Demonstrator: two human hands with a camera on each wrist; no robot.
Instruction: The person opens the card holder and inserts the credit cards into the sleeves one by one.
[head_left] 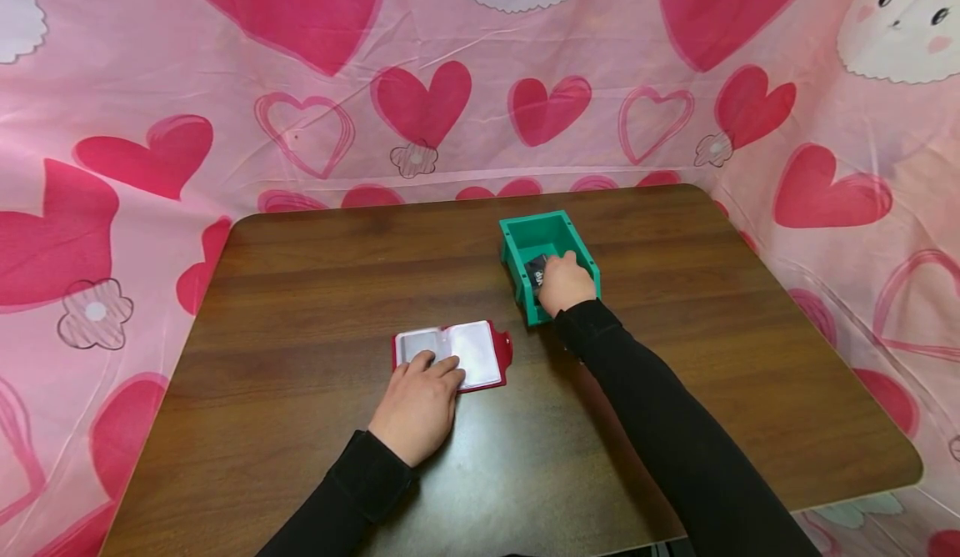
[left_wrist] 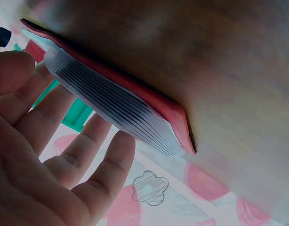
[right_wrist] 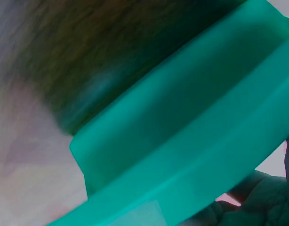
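Observation:
A small red card album (head_left: 472,357) lies open on the table, its clear sleeves facing up. The left wrist view shows its many sleeves (left_wrist: 111,99) edge-on, stacked above the red cover (left_wrist: 168,110). My left hand (head_left: 418,403) rests on the left page and the middle fold, fingers loosely extended. My right hand (head_left: 567,283) reaches over the near end of a green bin (head_left: 537,225), beside a dark flat piece with white lettering (head_left: 536,270) inside. Its fingertips are hidden in the bin, so I cannot tell whether they grip that piece. In the right wrist view, the green bin wall (right_wrist: 182,136) covers most of the hand.
The brown wooden table (head_left: 337,273) stretches around the album and bin. Behind it and along the sides hangs a pink cloth (head_left: 480,40) with hearts. At the left wrist view's edge is a small black-capped object (left_wrist: 2,37).

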